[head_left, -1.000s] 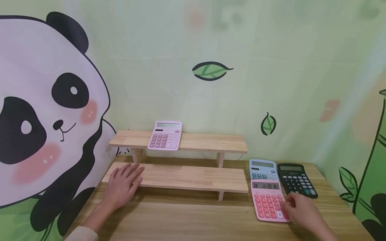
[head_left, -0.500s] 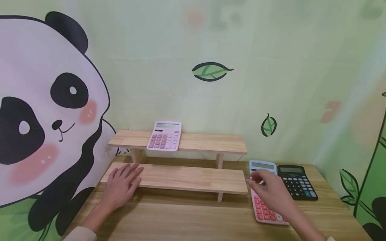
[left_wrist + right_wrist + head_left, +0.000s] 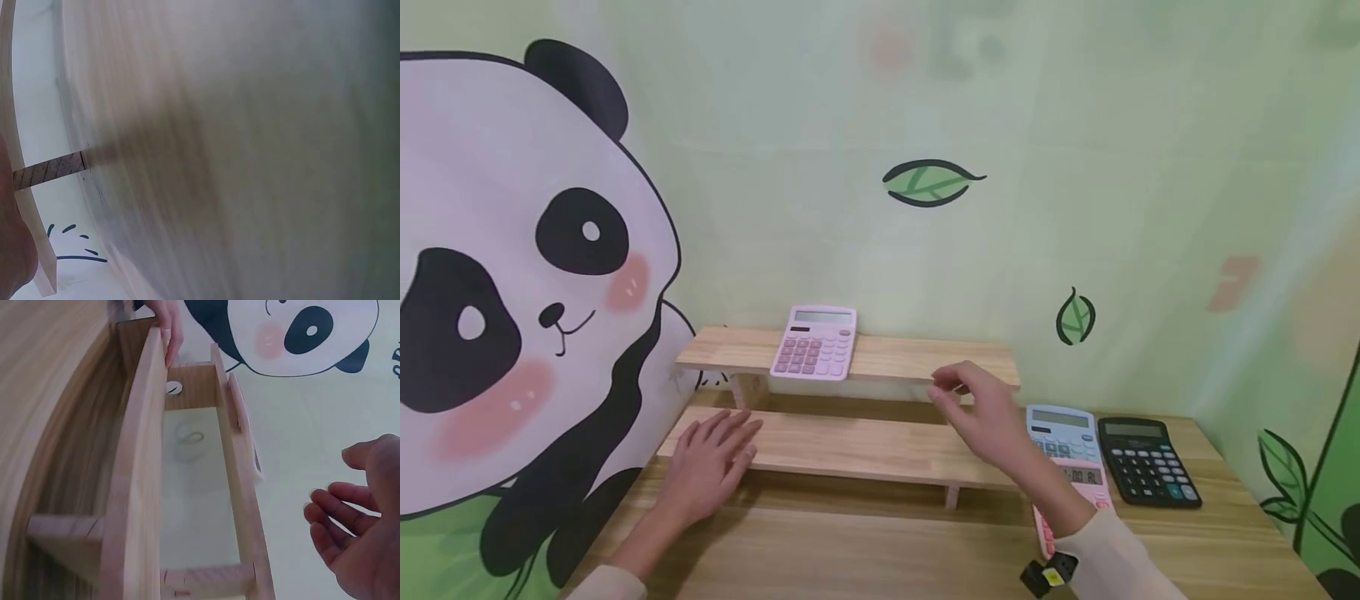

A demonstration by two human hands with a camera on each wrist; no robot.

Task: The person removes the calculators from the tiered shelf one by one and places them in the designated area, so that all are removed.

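My left hand rests with spread fingers on the left end of the lower board of a two-tier wooden stand. My right hand hovers by the right part of the upper board; its fingers are loosely bent around nothing, as the right wrist view also shows. Toward the left of that upper board leans a pale pink calculator. Beneath my right forearm lies a brighter pink calculator, partly hidden, overlapping a light blue calculator. Beside them sits a black calculator.
The wooden table extends in front of the stand. Behind stands a green backdrop printed with a panda and leaves. A small black device is strapped near my right wrist.
My right hand has left the bright pink calculator and travelled left and up, across the blue one, to the stand's upper board. My left hand stays put.
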